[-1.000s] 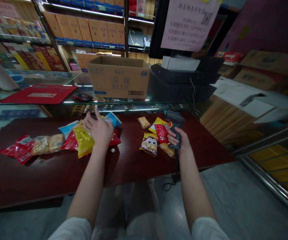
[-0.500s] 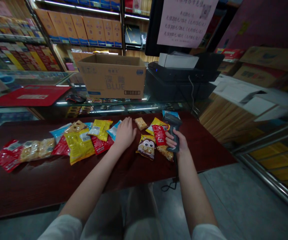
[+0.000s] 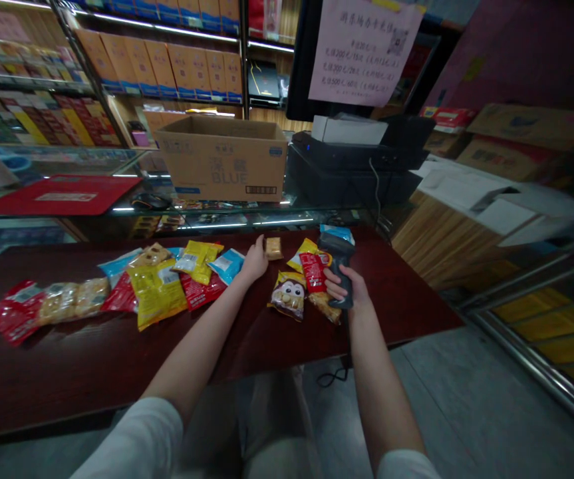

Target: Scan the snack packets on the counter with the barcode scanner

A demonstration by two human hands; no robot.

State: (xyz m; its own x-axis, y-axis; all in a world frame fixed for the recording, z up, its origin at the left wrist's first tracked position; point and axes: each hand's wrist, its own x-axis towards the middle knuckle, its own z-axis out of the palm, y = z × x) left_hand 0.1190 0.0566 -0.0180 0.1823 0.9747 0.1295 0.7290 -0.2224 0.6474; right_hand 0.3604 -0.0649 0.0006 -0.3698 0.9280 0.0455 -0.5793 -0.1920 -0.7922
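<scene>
In the head view, my right hand (image 3: 348,286) is wrapped round the grip of a dark barcode scanner (image 3: 337,251), held over the right-hand snack packets. My left hand (image 3: 255,261) has its fingers closed at the left edge of a small clear packet of pale crackers (image 3: 273,248); the fingertips are partly hidden. Nearer me lies a snack packet with a cartoon monkey face (image 3: 289,295). Beside it are a red-and-clear packet (image 3: 313,271) and a yellow one (image 3: 296,258). Left of my left hand lie a blue packet (image 3: 227,265) and yellow packets (image 3: 159,293).
The dark red tabletop (image 3: 247,352) ends just before my legs. Behind it, a glass counter carries an open cardboard box (image 3: 221,159), a red mat (image 3: 62,194) and a computer mouse (image 3: 151,201). A monitor with a paper notice (image 3: 364,56) stands back right. The scanner's cable hangs down.
My left hand has shifted off the blue packet and turned towards the small cracker packet, which has swivelled straighter. My right hand still holds the scanner in about the same place.
</scene>
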